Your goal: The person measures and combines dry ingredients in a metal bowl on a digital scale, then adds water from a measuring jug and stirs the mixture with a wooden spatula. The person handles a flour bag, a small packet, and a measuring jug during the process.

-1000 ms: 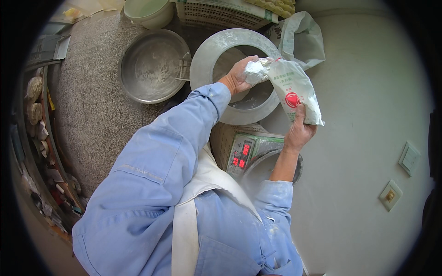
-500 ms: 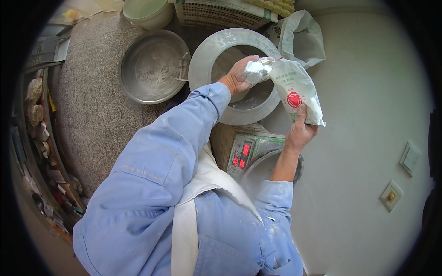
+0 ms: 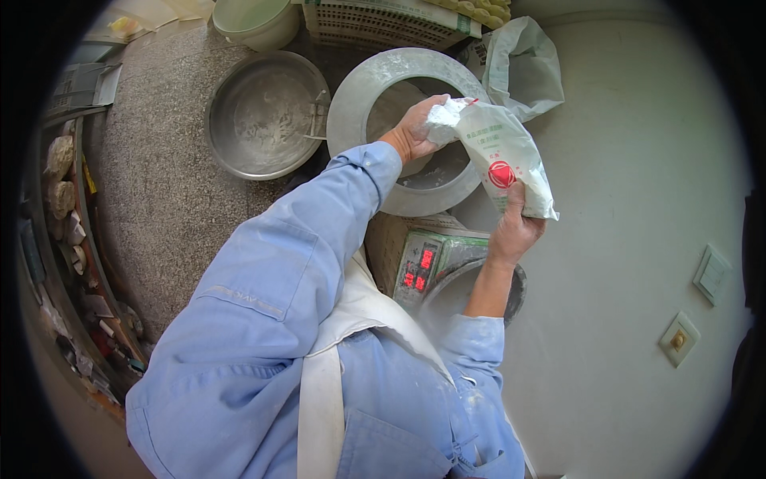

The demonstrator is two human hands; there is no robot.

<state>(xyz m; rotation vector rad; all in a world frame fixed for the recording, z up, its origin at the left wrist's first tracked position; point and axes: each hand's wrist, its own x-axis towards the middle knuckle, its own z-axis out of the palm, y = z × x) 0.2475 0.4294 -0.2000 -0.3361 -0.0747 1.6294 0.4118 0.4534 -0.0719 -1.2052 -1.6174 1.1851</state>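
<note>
Cupping hand: the left hand [image 3: 416, 130], palm upward, holds a heap of white powder [image 3: 444, 116]; some of its fingers are hidden behind the powder and the bag.
Bag hand: the right hand [image 3: 517, 229] is closed on the lower end of the white printed bag [image 3: 523, 148], its thumb on the near face.
White bag: held aslant above the right side of the ring-shaped rim, mouth end up and to the left, meeting the powder in the left hand; a round red emblem marks its front.
Grey ring: a wide pale rim [image 3: 345, 120] around a darker round opening, below the left hand.
Steel bowl: a round, shallow bowl [image 3: 267, 112] left of the ring, its inside smeared with white.
Scale: a scale [image 3: 413, 263] with red lit digits, in front of the body; a round vessel [image 3: 453, 289] overlaps it in view, partly hidden by the right forearm.
Far edge: a pale tub [image 3: 257, 30], a slotted crate [image 3: 383, 24], a yellow tray [image 3: 483, 9] and an open whitish plastic bag [image 3: 536, 80] beside the wall [image 3: 622, 168].
Clothing: light blue sleeves [image 3: 263, 255] and a white apron [image 3: 375, 307].
Left side: a crowded shelf [image 3: 100, 307] beside the speckled floor [image 3: 167, 176].
</note>
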